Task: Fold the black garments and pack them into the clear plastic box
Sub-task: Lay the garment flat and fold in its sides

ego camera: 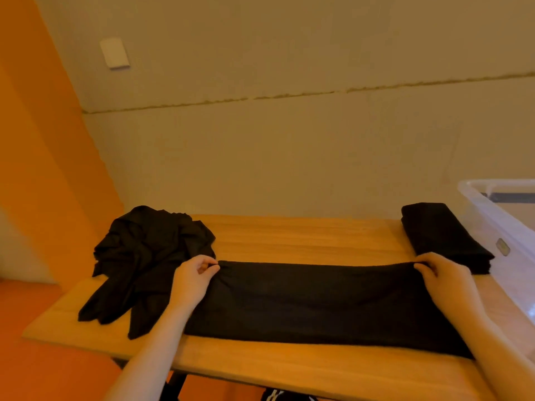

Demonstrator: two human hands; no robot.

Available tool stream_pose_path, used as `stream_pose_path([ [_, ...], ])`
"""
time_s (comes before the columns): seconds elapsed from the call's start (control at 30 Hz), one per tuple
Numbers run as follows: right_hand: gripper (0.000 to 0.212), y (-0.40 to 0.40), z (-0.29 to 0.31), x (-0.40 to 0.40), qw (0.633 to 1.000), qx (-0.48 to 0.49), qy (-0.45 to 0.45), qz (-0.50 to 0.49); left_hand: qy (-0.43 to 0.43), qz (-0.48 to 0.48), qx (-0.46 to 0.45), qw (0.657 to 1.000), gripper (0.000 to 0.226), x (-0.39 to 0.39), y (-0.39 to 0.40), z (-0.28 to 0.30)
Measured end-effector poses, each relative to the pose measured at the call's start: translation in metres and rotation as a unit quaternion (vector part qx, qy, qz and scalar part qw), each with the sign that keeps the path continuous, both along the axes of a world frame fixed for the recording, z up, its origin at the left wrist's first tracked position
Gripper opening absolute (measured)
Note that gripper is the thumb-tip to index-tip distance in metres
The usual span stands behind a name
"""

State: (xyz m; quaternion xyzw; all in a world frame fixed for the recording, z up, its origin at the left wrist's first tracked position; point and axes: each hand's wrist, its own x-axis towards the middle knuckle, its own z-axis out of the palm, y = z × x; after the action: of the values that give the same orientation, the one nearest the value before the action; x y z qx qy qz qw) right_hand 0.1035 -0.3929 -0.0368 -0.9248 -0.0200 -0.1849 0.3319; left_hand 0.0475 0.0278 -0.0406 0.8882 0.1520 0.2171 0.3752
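Note:
A black garment [315,302] lies flat as a long band across the wooden table [304,238]. My left hand [192,280] pinches its far left corner. My right hand [443,280] pinches its far right corner. A crumpled heap of black garments [144,256] sits at the left of the table, touching the band's left end. A neatly folded black garment [443,235] rests at the right rear, beside the clear plastic box [498,227] at the right edge of view.
A plain wall rises directly behind the table's far edge. An orange wall panel stands to the left. The table's front edge runs close to my body, with a black table leg below it.

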Motion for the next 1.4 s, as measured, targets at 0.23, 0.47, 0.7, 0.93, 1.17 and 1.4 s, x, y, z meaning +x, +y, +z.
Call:
stream_pose_path([
  [0.23,0.02,0.003,0.001,0.005,1.0,0.013,0.0,-0.022,-0.031,0.004,0.028,0.999,0.01,0.003,0.001,-0.003],
  [0.47,0.019,-0.001,0.011,0.004,0.991,0.128,-0.014,-0.033,-0.098,-0.002,0.008,0.995,0.01,0.012,0.0,0.015],
  [0.7,0.019,-0.004,0.01,0.023,0.997,0.068,0.039,-0.02,-0.021,0.013,0.06,0.998,0.012,0.032,-0.006,0.0],
  [0.93,0.015,-0.007,0.001,0.031,0.998,-0.047,0.028,-0.04,-0.043,0.03,0.084,0.995,0.011,0.032,-0.006,-0.008],
  [1.17,0.024,-0.009,-0.004,0.032,0.992,-0.103,0.044,-0.05,-0.014,0.034,0.077,0.996,0.009,0.037,-0.003,-0.009],
  [1.4,0.026,-0.008,-0.003,0.03,0.993,-0.099,0.041,-0.046,-0.01,0.049,0.072,0.996,0.009,0.034,-0.003,-0.009],
])
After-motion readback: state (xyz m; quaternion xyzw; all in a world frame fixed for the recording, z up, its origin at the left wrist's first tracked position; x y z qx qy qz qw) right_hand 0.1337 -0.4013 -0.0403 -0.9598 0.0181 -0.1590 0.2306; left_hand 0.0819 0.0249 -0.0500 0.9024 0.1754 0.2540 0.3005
